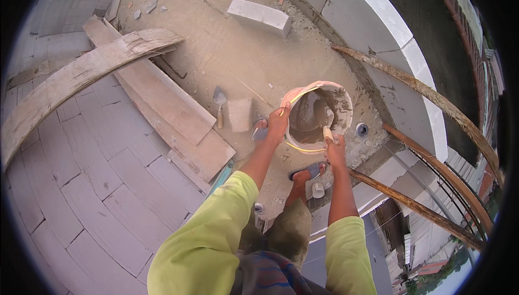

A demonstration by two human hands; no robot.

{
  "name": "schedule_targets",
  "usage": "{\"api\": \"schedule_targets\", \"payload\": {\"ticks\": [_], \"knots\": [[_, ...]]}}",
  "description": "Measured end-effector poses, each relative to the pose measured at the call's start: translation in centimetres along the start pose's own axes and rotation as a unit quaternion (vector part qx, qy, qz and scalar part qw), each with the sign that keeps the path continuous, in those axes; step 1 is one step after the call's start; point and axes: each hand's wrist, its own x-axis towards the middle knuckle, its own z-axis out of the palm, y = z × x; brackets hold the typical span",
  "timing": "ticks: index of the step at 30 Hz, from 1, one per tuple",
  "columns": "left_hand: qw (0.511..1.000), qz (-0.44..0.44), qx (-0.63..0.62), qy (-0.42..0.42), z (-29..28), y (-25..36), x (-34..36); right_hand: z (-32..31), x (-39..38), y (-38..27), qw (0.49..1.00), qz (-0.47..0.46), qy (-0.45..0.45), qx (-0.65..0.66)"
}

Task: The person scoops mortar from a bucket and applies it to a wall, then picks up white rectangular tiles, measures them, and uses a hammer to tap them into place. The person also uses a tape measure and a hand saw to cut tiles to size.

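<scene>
A round pale-orange bucket (293, 94) with a yellow band or handle along its edge is in front of me, tilted so that its inside shows. Wet grey mortar (307, 118) lies in it and smears its inner wall. My left hand (278, 125) grips the bucket's left rim. In my right hand (335, 150) is the pale handle of a trowel (327, 132), its mortar-coated blade reaching into the bucket. Another trowel (219, 97) with a wooden handle lies on the ground to the left, beside a small light block (239, 114).
A long white block (259, 17) lies on the sandy ground ahead. A block wall (386, 25) curves along the right, with wooden poles (421, 87) leaning there. Planks (162, 106) and stacked blocks (102, 171) fill the left. A grey pipe end (361, 129) sticks up right of the bucket.
</scene>
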Motion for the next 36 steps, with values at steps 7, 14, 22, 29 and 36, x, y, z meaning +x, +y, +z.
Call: {"api": "schedule_targets", "payload": {"ticks": [7,14,22,29,36], "knots": [[0.994,-0.006,-0.107,-0.033,1.4,0.9,18.3,9.6,14.0,-6.1,0.912,-0.192,0.108,-0.347],[0.992,-0.016,0.084,-0.093,-5.0,3.2,24.3,11.9,13.9,-6.3,0.883,-0.266,0.072,-0.381],[0.923,-0.032,0.335,-0.184,-26.5,8.6,5.0,6.4,0.3,-2.0,0.918,-0.162,0.005,-0.362],[0.803,-0.135,0.565,-0.134,-50.3,15.0,-13.2,16.4,-5.5,-27.3,0.914,-0.180,-0.044,-0.361],[0.873,-0.234,0.428,0.021,-60.9,26.4,-8.2,28.2,-4.7,-47.9,0.922,-0.178,-0.069,-0.337]]}}
